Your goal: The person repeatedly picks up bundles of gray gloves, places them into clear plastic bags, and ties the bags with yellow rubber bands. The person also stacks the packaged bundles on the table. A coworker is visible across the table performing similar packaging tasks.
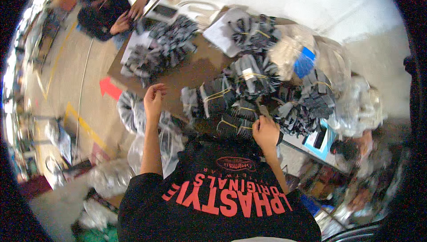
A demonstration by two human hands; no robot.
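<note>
Blur softens the left hand (154,95) and hides whether the right hand's (267,133) fingers (262,120) grip the bundled dark strips (243,108).

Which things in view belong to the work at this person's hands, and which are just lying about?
Likely in use:
- yellow-banded dark bundles, with the right hand among them, its grip unclear
- brown table, with the left hand over its edge

Apparently just lying about:
- clear plastic heap at right
- pale pile beyond the bundles
</note>
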